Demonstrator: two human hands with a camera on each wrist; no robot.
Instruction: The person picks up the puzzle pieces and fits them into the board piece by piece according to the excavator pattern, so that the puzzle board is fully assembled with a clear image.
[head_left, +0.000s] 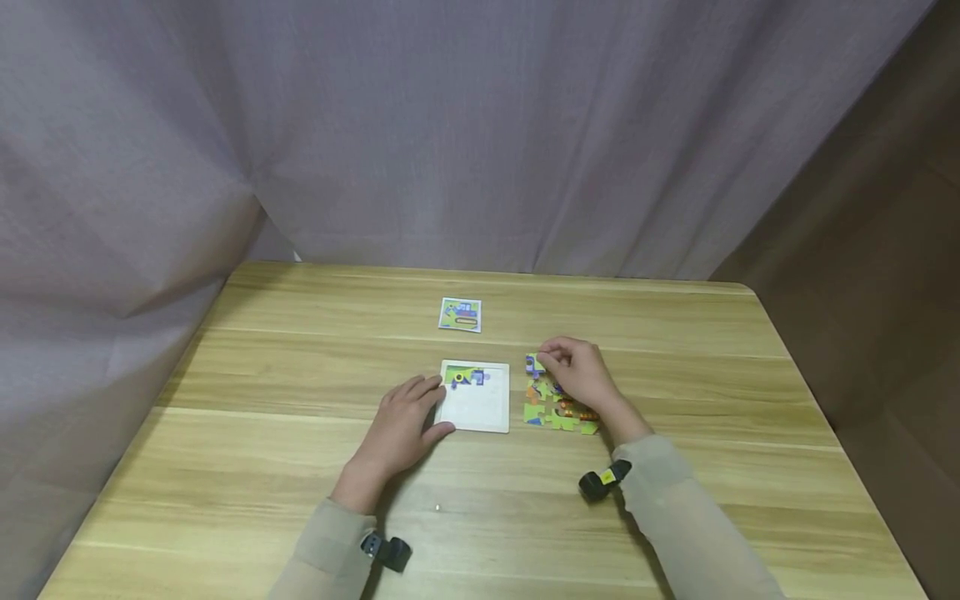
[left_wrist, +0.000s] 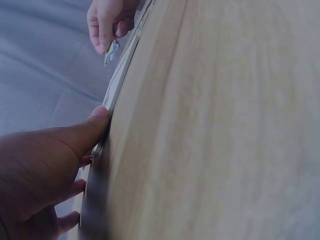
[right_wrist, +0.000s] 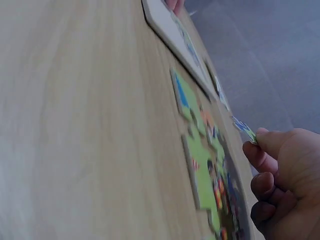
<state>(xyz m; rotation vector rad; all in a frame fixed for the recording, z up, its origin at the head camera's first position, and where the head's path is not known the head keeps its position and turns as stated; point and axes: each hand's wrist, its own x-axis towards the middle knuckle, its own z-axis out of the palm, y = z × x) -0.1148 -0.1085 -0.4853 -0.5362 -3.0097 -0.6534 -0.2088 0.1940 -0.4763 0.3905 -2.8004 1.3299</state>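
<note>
A white puzzle tray [head_left: 476,412] lies on the table with a few joined pieces [head_left: 465,377] at its upper left. My left hand [head_left: 405,421] rests at the tray's left edge, fingers fairly straight, thumb near the lower corner. Between thumb and fingertips, my right hand [head_left: 581,371] pinches a green and blue puzzle piece [right_wrist: 245,129], raised above the table in the right wrist view. Below that hand lie several loose puzzle pieces [right_wrist: 200,170], green with blue, orange and red parts, right of the tray. The hand hides some of them.
A small picture card [head_left: 460,315] showing a blue vehicle on green lies behind the tray. The wooden table [head_left: 300,358] reaches back to a grey curtain [head_left: 420,150]. A tiny pale speck [head_left: 438,507] sits near the front, between the forearms.
</note>
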